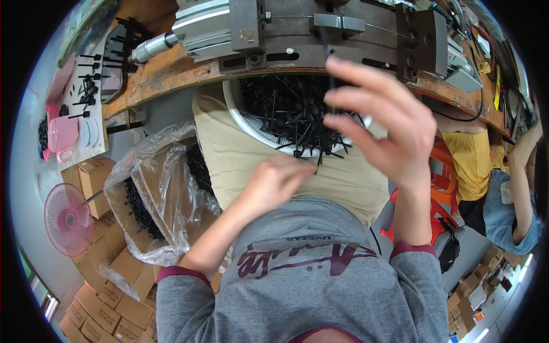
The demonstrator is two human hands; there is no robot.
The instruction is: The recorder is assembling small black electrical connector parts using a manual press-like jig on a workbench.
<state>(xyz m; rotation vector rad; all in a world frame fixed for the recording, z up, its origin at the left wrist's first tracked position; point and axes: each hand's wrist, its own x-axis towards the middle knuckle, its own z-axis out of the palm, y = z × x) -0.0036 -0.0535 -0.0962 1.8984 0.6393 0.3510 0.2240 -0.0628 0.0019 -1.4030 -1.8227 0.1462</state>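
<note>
A white ribbed basin [235, 108] rests on my lap, heaped with thin black pin-like parts [297, 108] that have wider heads. My right hand [386, 117] is raised over the basin's right side, blurred by motion. Its fingertips line up along a thin dark part [327, 47], also smeared, which they seem to grip. Lower down, my left hand [277, 182] is closed in front of the basin's near rim. A black part's end shows by its fingertips; what lies inside the fingers is hidden.
Ahead, a metal clamping fixture [297, 43] stands on a wooden bench [160, 74]. To the left are a plastic-lined carton [166, 200] of black parts, a pink fan [68, 219] and stacked cartons [97, 311]. Another person in yellow [466, 160] sits at right, near red stools [437, 200].
</note>
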